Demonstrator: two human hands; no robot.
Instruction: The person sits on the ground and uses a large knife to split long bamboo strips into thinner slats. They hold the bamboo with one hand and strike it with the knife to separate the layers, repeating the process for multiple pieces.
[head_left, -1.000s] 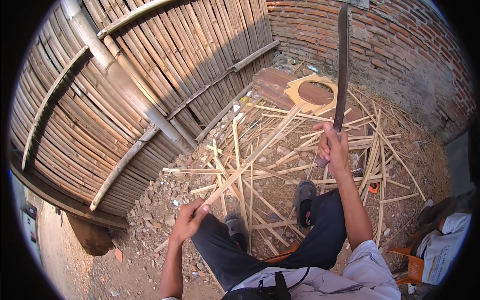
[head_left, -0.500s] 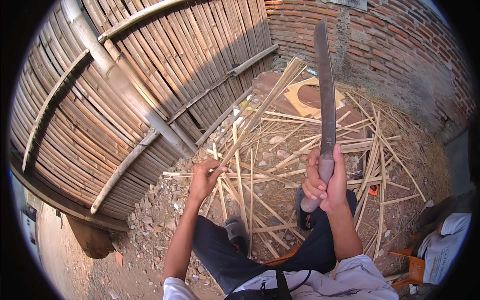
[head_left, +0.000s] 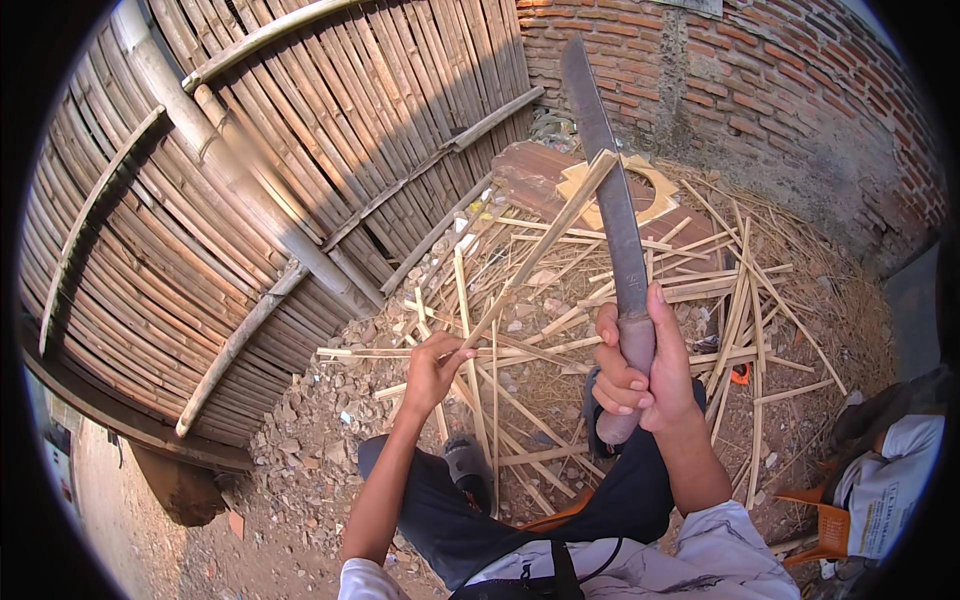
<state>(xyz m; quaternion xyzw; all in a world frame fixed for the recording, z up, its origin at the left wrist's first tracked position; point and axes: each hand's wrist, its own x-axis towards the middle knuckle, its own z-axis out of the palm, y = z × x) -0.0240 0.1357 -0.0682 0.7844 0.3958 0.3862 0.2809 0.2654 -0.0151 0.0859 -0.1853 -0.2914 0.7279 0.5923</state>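
My right hand (head_left: 640, 365) grips the pale handle of a machete (head_left: 607, 180), its long dark blade rising and leaning to the left. A flat bamboo strip (head_left: 545, 245) slants up and to the right from my left hand (head_left: 437, 370), whose fingers pinch its lower end. The strip's upper end meets the blade about midway up; whether the edge has bitten into it I cannot tell. Several loose bamboo strips (head_left: 575, 350) lie crisscrossed on the ground beyond and between my feet.
A bamboo-pole wall (head_left: 330, 130) stands on the left and a brick wall (head_left: 770, 110) at the back right. A yellowish board with a round hole (head_left: 655, 205) lies beyond the strips. At the lower right are an orange plastic thing (head_left: 833, 530) and a white printed sack (head_left: 895, 495).
The machete has tilted left, and its blade now meets the upper end of the bamboo strip. My left hand has shifted a little to the right and the strip leans lower.
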